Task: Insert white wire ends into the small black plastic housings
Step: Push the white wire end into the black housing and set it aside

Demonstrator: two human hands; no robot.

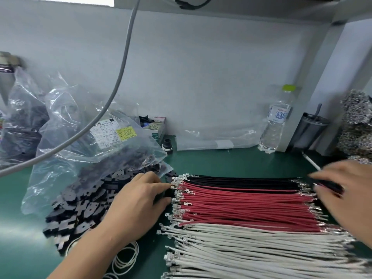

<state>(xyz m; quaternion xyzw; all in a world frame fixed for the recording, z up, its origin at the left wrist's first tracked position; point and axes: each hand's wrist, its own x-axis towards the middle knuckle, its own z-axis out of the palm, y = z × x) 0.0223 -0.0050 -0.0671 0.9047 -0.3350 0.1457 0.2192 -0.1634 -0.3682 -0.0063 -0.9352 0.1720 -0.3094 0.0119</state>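
Here the left hand (138, 200) lies on the green table (231, 162), its fingers curled and pinching what looks like a small black housing (168, 193) right against the metal terminals at the near end of the red wires (241, 206). Just behind that hand spills a heap of black plastic housings (80, 210) out of a clear bag (96, 150) with a printed label. The right hand (350, 196) sits at the opposite end of the wire rows, blurred; its fingers bend over a dark thing near the black wires (241, 181), and I cannot tell whether it grips it. Between the two hands the wires lie in flat rows: black farthest, red in the middle, and the white wires (251, 248) nearest the person, below both hands. White loops (124, 258) lie under the left forearm. Beyond the right hand, a water bottle (275, 121) stands by the wall.
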